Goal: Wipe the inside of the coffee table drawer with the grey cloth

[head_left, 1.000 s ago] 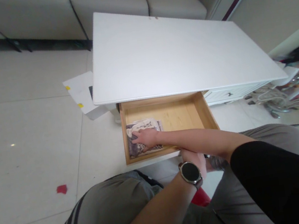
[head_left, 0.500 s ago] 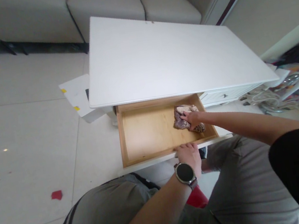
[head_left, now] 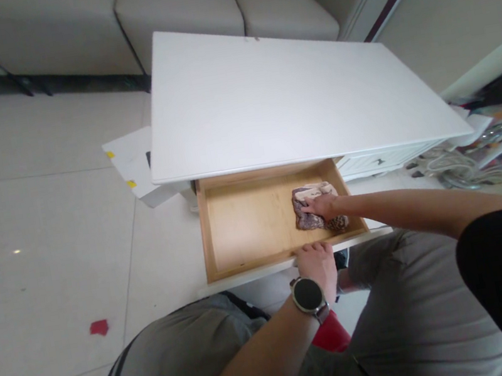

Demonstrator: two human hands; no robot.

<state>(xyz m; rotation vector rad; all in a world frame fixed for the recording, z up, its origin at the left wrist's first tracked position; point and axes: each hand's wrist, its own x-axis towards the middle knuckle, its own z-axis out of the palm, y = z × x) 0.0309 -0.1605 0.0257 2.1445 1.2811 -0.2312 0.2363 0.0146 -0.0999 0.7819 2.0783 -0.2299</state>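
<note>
A wooden drawer (head_left: 238, 228) stands pulled out from under a white coffee table (head_left: 274, 95). My right hand (head_left: 321, 206) presses a crumpled patterned cloth (head_left: 307, 199) onto the drawer bottom at its right end, fingers closed over it. My left hand (head_left: 317, 261), with a round watch on the wrist, grips the drawer's front edge near the middle. The left part of the drawer bottom is bare wood.
A grey sofa (head_left: 183, 1) runs behind the table. A white box with yellow tags (head_left: 130, 166) lies on the tiled floor left of the table. Cables and clutter (head_left: 489, 156) sit at the right. A red scrap (head_left: 98, 327) lies on the floor.
My right hand dragged the cloth from the drawer's left end across to the right end, then shifted it slightly nearer. My left hand kept hold of the drawer front.
</note>
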